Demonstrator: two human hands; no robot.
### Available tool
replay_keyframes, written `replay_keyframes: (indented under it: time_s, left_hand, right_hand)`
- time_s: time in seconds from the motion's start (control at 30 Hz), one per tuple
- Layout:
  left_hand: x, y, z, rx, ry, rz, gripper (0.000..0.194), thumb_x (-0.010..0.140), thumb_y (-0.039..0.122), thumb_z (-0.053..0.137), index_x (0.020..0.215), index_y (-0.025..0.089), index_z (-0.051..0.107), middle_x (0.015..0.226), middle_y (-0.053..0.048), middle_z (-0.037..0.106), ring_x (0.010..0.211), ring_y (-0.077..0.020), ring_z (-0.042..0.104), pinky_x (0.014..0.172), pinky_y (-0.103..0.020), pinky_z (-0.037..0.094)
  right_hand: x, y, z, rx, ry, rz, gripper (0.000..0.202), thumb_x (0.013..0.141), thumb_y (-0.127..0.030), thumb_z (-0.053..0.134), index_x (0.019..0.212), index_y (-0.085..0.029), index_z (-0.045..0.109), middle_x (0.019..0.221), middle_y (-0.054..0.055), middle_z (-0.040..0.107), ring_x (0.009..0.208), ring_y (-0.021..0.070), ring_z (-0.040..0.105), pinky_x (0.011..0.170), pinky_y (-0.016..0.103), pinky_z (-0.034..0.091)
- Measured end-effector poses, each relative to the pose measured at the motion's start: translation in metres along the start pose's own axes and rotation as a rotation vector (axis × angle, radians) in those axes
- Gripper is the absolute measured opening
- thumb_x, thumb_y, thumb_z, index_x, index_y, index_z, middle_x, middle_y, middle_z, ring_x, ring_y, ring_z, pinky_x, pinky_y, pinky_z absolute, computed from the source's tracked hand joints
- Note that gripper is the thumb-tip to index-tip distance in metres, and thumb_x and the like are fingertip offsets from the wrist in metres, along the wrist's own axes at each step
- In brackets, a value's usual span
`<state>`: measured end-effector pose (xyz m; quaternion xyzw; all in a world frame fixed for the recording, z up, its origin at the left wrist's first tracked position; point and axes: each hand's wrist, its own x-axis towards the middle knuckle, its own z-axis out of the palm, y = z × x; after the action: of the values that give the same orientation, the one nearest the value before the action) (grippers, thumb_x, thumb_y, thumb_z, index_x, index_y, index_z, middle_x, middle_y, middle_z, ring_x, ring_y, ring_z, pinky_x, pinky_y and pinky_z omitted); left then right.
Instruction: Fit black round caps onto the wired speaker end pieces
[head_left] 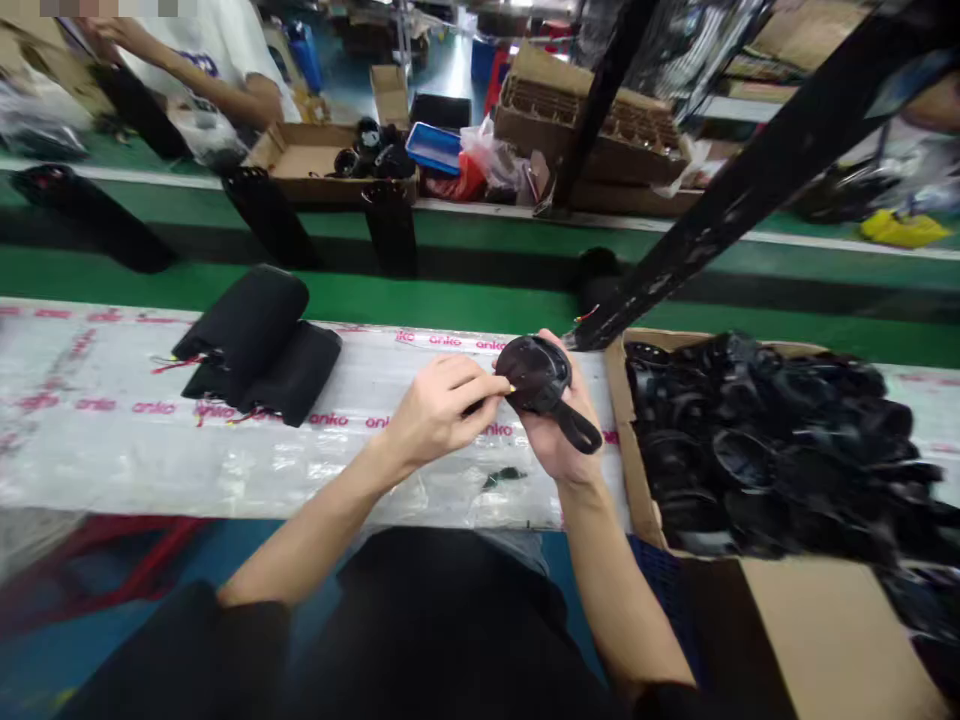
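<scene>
My right hand [559, 440] holds a round black cap [525, 372] with a short loop strap [579, 428] hanging from its lower side. The thumb and fingers wrap around the cap's far edge and underside. My left hand [450, 405] comes in from the left, thumb and forefinger pinched together at the cap's near edge. A tiny pale yellow bit shows at those fingertips, too small to name. On the table to the left lie several black fabric-covered cylinders [251, 325], with red and yellow wires [180, 362] sticking out of their ends.
At the right, a cardboard box [637, 470] is full of black round parts [780, 430]. A small dark scrap [505, 477] lies on the plastic-covered table [420, 490]. A dark slanted post [705, 230] rises beyond. Across the green conveyor [465, 305], black cylinders stand near another person [232, 60].
</scene>
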<state>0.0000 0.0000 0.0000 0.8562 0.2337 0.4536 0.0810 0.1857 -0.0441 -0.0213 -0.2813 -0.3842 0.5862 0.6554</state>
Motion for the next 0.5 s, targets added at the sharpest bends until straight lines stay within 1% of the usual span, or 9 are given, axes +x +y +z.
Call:
replay_keyframes:
  time_s: [0.07, 0.13, 0.2, 0.27, 0.33, 0.4, 0.43, 0.5]
  left_hand:
    - [0.003, 0.001, -0.001, -0.041, -0.01, -0.03, 0.011, 0.1, 0.013, 0.063, 0.104, 0.018, 0.073, 0.089, -0.007, 0.077, 0.081, -0.0205, 0.071, 0.078, -0.036, 0.058]
    - [0.005, 0.002, -0.002, -0.064, -0.025, -0.067, 0.01, 0.1, 0.014, 0.063, 0.102, 0.019, 0.072, 0.09, -0.006, 0.078, 0.081, -0.02, 0.071, 0.078, -0.035, 0.058]
    - [0.007, 0.006, -0.004, -0.078, -0.047, -0.116, 0.009, 0.101, 0.015, 0.064, 0.102, 0.019, 0.072, 0.09, -0.005, 0.078, 0.081, -0.0197, 0.071, 0.078, -0.035, 0.057]
    - [0.009, 0.011, -0.005, -0.048, -0.066, -0.151, 0.009, 0.102, 0.016, 0.064, 0.101, 0.019, 0.072, 0.09, -0.004, 0.079, 0.082, -0.0196, 0.073, 0.082, -0.037, 0.055]
    - [0.01, 0.016, -0.005, 0.012, -0.066, -0.182, 0.008, 0.102, 0.015, 0.064, 0.099, 0.019, 0.07, 0.09, -0.002, 0.08, 0.081, -0.02, 0.073, 0.085, -0.039, 0.051]
    - [0.012, 0.021, -0.004, 0.054, -0.064, -0.208, 0.007, 0.101, 0.014, 0.065, 0.099, 0.018, 0.07, 0.089, -0.002, 0.08, 0.08, -0.0202, 0.073, 0.084, -0.039, 0.049]
    - [0.012, 0.022, -0.003, 0.064, -0.065, -0.217, 0.007, 0.1, 0.013, 0.065, 0.099, 0.018, 0.07, 0.089, -0.002, 0.079, 0.08, -0.0204, 0.073, 0.084, -0.039, 0.048]
    - [0.014, 0.022, -0.002, 0.072, -0.067, -0.221, 0.008, 0.099, 0.013, 0.065, 0.098, 0.018, 0.07, 0.089, -0.002, 0.079, 0.08, -0.0208, 0.073, 0.084, -0.039, 0.047]
  right_hand:
    - [0.001, 0.002, -0.003, -0.047, 0.01, 0.017, 0.05, 0.1, -0.044, 0.064, 0.149, -0.038, 0.059, 0.15, 0.003, 0.066, 0.138, 0.0313, 0.067, 0.117, 0.055, 0.058]
    - [0.0, 0.002, -0.007, -0.148, 0.01, -0.016, 0.052, 0.101, -0.048, 0.063, 0.151, -0.038, 0.058, 0.157, 0.003, 0.062, 0.143, 0.0318, 0.063, 0.12, 0.057, 0.054]
    - [0.0, -0.002, -0.009, -0.317, -0.001, -0.102, 0.057, 0.1, -0.053, 0.064, 0.154, -0.037, 0.056, 0.163, 0.003, 0.057, 0.15, 0.0329, 0.056, 0.127, 0.057, 0.048]
    - [-0.002, -0.008, -0.011, -0.494, -0.026, -0.219, 0.06, 0.1, -0.055, 0.067, 0.156, -0.037, 0.056, 0.165, 0.003, 0.055, 0.154, 0.0333, 0.052, 0.13, 0.056, 0.044]
    - [-0.003, -0.013, -0.01, -0.602, -0.072, -0.307, 0.06, 0.099, -0.051, 0.071, 0.156, -0.039, 0.057, 0.163, 0.002, 0.057, 0.155, 0.0326, 0.051, 0.131, 0.055, 0.043]
    - [-0.004, -0.017, -0.006, -0.642, -0.106, -0.343, 0.059, 0.1, -0.047, 0.073, 0.156, -0.04, 0.057, 0.162, 0.001, 0.057, 0.156, 0.0319, 0.049, 0.132, 0.054, 0.043]
    - [-0.004, -0.018, -0.004, -0.653, -0.099, -0.341, 0.058, 0.1, -0.046, 0.072, 0.156, -0.04, 0.058, 0.162, 0.002, 0.057, 0.156, 0.0315, 0.05, 0.131, 0.054, 0.044]
    - [-0.005, -0.02, 0.002, -0.673, -0.033, -0.319, 0.055, 0.103, -0.044, 0.07, 0.156, -0.039, 0.058, 0.161, 0.003, 0.057, 0.151, 0.0303, 0.055, 0.128, 0.051, 0.047]
